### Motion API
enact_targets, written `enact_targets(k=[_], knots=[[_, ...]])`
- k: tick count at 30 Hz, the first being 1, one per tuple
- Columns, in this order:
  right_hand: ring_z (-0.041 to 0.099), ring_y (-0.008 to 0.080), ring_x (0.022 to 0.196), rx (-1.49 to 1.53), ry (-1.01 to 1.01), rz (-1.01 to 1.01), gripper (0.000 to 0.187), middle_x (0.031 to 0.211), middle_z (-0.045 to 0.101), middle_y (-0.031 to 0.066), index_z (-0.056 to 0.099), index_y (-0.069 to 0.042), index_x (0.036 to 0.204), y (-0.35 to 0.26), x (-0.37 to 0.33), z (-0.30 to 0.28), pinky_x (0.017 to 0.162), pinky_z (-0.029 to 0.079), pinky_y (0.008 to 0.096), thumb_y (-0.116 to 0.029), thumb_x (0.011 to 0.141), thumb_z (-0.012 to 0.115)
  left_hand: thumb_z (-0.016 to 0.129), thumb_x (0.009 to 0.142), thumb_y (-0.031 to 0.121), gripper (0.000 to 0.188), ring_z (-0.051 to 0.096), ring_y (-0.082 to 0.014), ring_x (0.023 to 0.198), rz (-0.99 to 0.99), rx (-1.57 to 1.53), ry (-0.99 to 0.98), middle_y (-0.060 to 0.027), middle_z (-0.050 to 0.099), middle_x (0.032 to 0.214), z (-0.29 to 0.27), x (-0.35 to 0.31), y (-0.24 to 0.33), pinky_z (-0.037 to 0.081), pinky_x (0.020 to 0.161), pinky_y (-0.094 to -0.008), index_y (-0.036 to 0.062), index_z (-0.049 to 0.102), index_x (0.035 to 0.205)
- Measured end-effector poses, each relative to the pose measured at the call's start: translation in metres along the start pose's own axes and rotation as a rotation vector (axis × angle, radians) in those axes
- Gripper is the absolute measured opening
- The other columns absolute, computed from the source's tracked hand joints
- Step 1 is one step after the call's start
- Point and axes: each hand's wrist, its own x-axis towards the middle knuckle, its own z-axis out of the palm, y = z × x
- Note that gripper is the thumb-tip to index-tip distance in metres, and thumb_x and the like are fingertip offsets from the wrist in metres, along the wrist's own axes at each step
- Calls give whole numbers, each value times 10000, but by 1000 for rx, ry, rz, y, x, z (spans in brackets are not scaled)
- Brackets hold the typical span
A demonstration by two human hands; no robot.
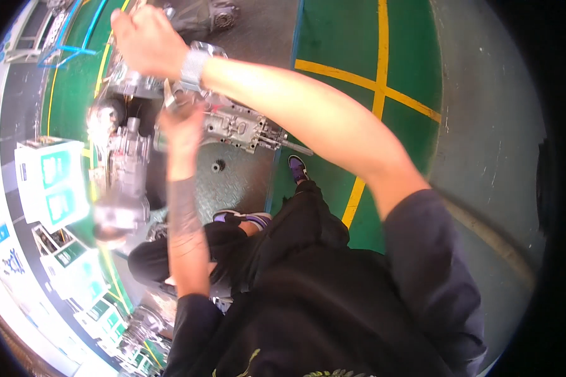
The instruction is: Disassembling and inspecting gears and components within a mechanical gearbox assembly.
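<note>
My right hand (148,41) is raised at the upper left, its fingers curled closed; whatever they may grip is hidden. A silver watch (194,69) circles that wrist. Below it, my left hand (182,124) is at the near end of a grey metal gearbox housing (236,125), and its fingers are smeared by motion. The housing lies on its side with bolt holes along the edge and a shaft (295,147) sticking out to the right. On the dark metal plate (233,179) stands a small ring-shaped metal part (217,166).
More metal gearbox assemblies (129,157) lie to the left, and another (221,16) sits at the top. White-and-green display panels (53,182) line the left side, with a blue frame (75,47) beyond. Green floor (339,38) with yellow lines (380,81) spreads right.
</note>
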Motion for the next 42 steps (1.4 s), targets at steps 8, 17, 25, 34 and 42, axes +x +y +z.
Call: enact_targets(k=[8,17,25,34,42], knots=[[563,401,540,-173,-56,27,420,556,530,243,512,48,656,-26,-11,21,506,420,501,-212,945,353,465,885,267,193,484,-154,479,841,393,-80,-5,469,588,77,-101,31,391,422,-337,162,502,727],[558,321,459,-241,-152,174,327,508,538,145,599,-1,689,-36,-22,11,475,430,439,-249,870,487,580,859,240,184,598,-123,672,771,365,-62,-58,645,787,102,-112,37,487,538,-274,64,594,807],[549,423,549,-103,-214,75,408,564,525,251,530,17,545,-44,-63,26,581,470,458,-256,848,527,576,829,75,133,553,-110,557,721,360,-60,-46,616,680,70,-102,48,443,478,-265,51,581,699],[612,382,671,-261,-90,110,379,608,578,217,619,4,683,-58,-64,20,657,480,425,-285,891,487,623,730,-20,77,592,-110,641,534,281,-224,-97,634,763,34,-44,67,475,557,-243,2,554,707],[434,76,495,137,-579,299,340,540,474,9,588,-16,707,-18,-44,-72,501,386,258,-284,913,547,611,746,-38,86,636,-145,714,239,571,-180,-110,629,820,32,-73,82,531,594,-261,-6,579,819]])
